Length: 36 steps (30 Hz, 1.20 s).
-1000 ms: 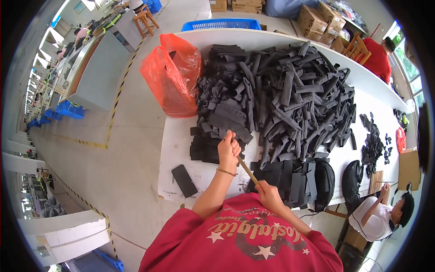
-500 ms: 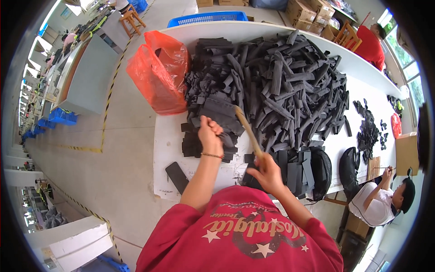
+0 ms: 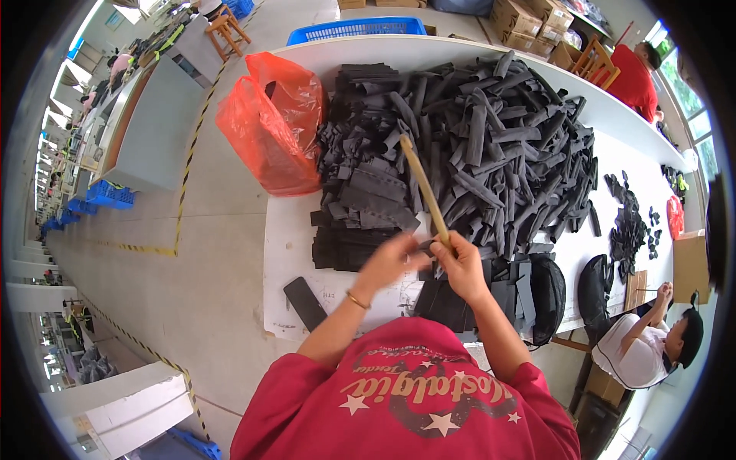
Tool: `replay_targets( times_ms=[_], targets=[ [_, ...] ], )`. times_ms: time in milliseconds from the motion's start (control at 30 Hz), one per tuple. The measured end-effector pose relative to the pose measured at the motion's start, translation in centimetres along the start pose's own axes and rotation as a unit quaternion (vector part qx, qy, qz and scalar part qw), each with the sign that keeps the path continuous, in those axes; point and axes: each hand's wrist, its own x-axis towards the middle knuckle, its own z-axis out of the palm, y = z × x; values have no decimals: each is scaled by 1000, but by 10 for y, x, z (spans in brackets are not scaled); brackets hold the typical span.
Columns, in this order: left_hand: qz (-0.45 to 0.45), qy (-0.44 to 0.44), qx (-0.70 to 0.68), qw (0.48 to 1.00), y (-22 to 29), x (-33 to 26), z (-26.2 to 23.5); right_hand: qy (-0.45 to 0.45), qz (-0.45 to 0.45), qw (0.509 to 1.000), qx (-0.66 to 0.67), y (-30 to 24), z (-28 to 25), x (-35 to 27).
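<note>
My right hand (image 3: 462, 268) is closed round the lower end of a slim wooden stick (image 3: 422, 184), which points up and away over the dark pieces. Close beside it, my left hand (image 3: 392, 264) is smeared by motion; its fingertips reach toward the stick's lower end, and a bit of dark material shows between the two hands. Beyond the left hand lie flat stacks of black fabric pieces (image 3: 349, 247). To the right of these rises a large heap of rolled black fabric pieces (image 3: 510, 146). Flat black strips (image 3: 498, 287) lie beside my right wrist.
An orange-red plastic bag (image 3: 276, 126) stands at the table's left edge, with a black phone (image 3: 304, 301) nearer me. On the right are black pouches (image 3: 546, 299) and a person in white (image 3: 632, 349) working. A blue basket (image 3: 356, 29) sits behind the table's raised back edge.
My left hand has moved right and toward me, from over the stacks to beside my right hand. The stick has swung to point farther away, and my right hand has shifted slightly away from me.
</note>
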Motion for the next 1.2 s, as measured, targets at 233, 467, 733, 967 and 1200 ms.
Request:
replay_targets(
  times_ms=[233,467,733,967,1200],
  targets=[
    [-185,-109,-142,966,-58,-50,60,309,-103,946,3,-87,-109,97],
    [136,122,459,869,-63,87,-65,196,-97,956,-195,-9,-116,91],
    [131,21,477,869,-77,112,-99,-60,-33,932,-355,77,-102,9],
    [168,54,425,888,-46,97,-102,-76,-81,926,-360,75,-90,12],
    [231,35,437,868,7,66,-33,-74,-53,970,-226,86,-39,23]
  ],
)
